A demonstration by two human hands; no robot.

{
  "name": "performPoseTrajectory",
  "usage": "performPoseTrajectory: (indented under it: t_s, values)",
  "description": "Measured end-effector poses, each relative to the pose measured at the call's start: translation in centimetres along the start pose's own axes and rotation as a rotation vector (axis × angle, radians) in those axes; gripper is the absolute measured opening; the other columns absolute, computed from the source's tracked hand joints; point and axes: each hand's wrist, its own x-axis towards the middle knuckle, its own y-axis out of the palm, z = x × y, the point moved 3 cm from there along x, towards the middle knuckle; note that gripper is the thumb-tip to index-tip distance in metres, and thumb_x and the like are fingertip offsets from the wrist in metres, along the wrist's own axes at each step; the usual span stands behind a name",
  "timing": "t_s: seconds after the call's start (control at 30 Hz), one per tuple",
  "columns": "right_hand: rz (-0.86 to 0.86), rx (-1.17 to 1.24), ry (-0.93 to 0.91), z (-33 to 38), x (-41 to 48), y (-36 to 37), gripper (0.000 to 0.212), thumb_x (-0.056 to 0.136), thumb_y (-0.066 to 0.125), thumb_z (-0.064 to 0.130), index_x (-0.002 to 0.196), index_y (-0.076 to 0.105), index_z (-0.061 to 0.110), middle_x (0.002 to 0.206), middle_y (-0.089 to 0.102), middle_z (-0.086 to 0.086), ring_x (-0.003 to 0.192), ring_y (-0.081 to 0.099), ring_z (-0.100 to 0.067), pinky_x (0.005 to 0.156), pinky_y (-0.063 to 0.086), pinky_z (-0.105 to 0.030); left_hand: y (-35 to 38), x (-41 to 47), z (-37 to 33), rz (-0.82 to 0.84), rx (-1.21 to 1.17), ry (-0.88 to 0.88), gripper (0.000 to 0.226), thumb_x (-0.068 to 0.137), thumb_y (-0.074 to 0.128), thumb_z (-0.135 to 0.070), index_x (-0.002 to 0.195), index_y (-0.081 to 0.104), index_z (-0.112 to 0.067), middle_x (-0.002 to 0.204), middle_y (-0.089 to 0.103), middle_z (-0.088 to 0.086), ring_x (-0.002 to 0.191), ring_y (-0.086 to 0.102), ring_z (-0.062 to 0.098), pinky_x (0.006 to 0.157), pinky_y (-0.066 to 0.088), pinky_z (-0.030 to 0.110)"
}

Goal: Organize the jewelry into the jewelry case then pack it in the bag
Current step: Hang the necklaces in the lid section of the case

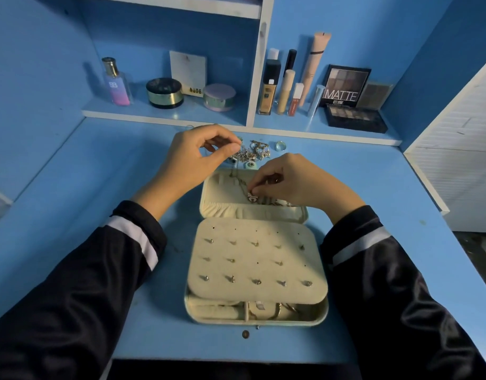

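The right grip (291,182) is clenched to a pinch, thumb and forefinger nipping the sparkly charm of a pendant necklace (251,198) over the upper half of the open jewelry case (277,215). The left grip (192,157) pinches what looks like the other end of its thin chain, held above the case's far rim. The case is cream, soft-lined and round-cornered. A gathered pocket crosses its upper half, and a flat flap (253,259) studded with small earrings covers the lower tray. Beyond it on the smooth blue table (99,174) lies a tangled heap of metallic jewelry (254,153), with a ring (280,146) just beside
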Motion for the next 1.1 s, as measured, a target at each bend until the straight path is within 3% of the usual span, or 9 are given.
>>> performPoseTrajectory:
  t_s: [0.17, 0.33, 0.47, 0.53, 0.67, 0.8, 0.9, 1.1]
  values:
    - [-0.103, 0.123, 0.004, -0.8, -0.2, -0.7, 0.009, 0.083, 0.074, 0.014, 0.089, 0.076, 0.02, 0.074, 0.067, 0.016, 0.059, 0.054, 0.005, 0.063, 0.04, -0.007, -0.1, -0.4, -0.6, 0.004, -0.014, 0.018, 0.006, 0.089, 0.07, -0.017, 0.095, 0.071, -0.019, 0.092, 0.071, -0.012, 0.084, 0.066, 0.007, 0.081, 0.054, 0.028]
    - [-0.246, 0.274, 0.041, -1.8, 0.3, -0.4, 0.01, 0.087, 0.07, 0.011, 0.094, 0.074, 0.017, 0.06, 0.06, 0.027, 0.053, 0.048, 0.002, 0.057, 0.036, -0.007, 0.0, -0.4, -1.7, -0.009, -0.001, 0.102, 0.007, 0.09, 0.069, -0.016, 0.096, 0.068, -0.02, 0.093, 0.069, -0.015, 0.086, 0.064, 0.002, 0.081, 0.051, 0.022]
    - [-0.339, 0.5, 0.053, -1.7, 0.9, -0.4, 0.01, 0.089, 0.067, 0.01, 0.097, 0.073, 0.008, 0.077, 0.069, 0.007, 0.056, 0.055, 0.004, 0.054, 0.039, -0.007, 0.0, -0.4, -2.3, -0.056, -0.009, 0.139, 0.007, 0.09, 0.069, -0.015, 0.096, 0.068, -0.019, 0.094, 0.069, -0.011, 0.088, 0.065, 0.004, 0.082, 0.05, 0.022]
    - [-0.337, 0.597, 0.029, -1.3, 1.2, -0.2, 0.011, 0.089, 0.066, 0.007, 0.098, 0.07, 0.003, 0.08, 0.069, 0.004, 0.064, 0.059, 0.006, 0.06, 0.042, -0.007, 0.1, -0.4, -2.5, -0.069, -0.007, 0.158, 0.007, 0.09, 0.069, -0.015, 0.096, 0.068, -0.018, 0.093, 0.069, -0.01, 0.088, 0.065, 0.008, 0.082, 0.052, 0.026]
    - [-0.282, 0.719, -0.032, -0.8, 1.4, 0.1, 0.01, 0.089, 0.065, 0.003, 0.098, 0.069, 0.004, 0.072, 0.069, 0.015, 0.065, 0.059, 0.005, 0.061, 0.043, -0.01, 0.2, -0.4, -2.8, -0.096, -0.02, 0.178, 0.006, 0.09, 0.068, -0.017, 0.096, 0.068, -0.017, 0.093, 0.07, -0.007, 0.088, 0.067, 0.016, 0.083, 0.053, 0.031]
    - [-0.216, 0.801, -0.07, -0.3, 1.5, 0.6, 0.011, 0.088, 0.064, -0.001, 0.095, 0.068, 0.007, 0.081, 0.071, 0.005, 0.069, 0.062, 0.001, 0.064, 0.046, -0.012, 0.3, -0.5, -2.9, -0.109, -0.048, 0.176, 0.006, 0.09, 0.069, -0.014, 0.095, 0.068, -0.015, 0.091, 0.071, -0.001, 0.087, 0.067, 0.018, 0.083, 0.054, 0.033]
    - [-0.195, 0.808, -0.087, 0.1, 1.5, 1.1, 0.013, 0.085, 0.065, -0.005, 0.09, 0.068, 0.006, 0.085, 0.07, -0.006, 0.07, 0.063, 0.001, 0.061, 0.045, -0.009, 0.3, -0.5, -3.0, -0.114, -0.054, 0.194, 0.01, 0.088, 0.07, -0.01, 0.096, 0.068, -0.016, 0.091, 0.071, 0.0, 0.087, 0.068, 0.019, 0.082, 0.055, 0.035]
    - [-0.225, 0.799, -0.076, -0.3, 1.4, 0.9, 0.01, 0.083, 0.068, -0.002, 0.087, 0.069, 0.007, 0.078, 0.07, 0.001, 0.069, 0.063, -0.003, 0.063, 0.045, -0.011, 0.1, -0.5, -2.7, -0.103, -0.121, 0.154, 0.01, 0.087, 0.07, -0.01, 0.095, 0.068, -0.017, 0.093, 0.071, -0.004, 0.09, 0.069, 0.019, 0.085, 0.056, 0.038]
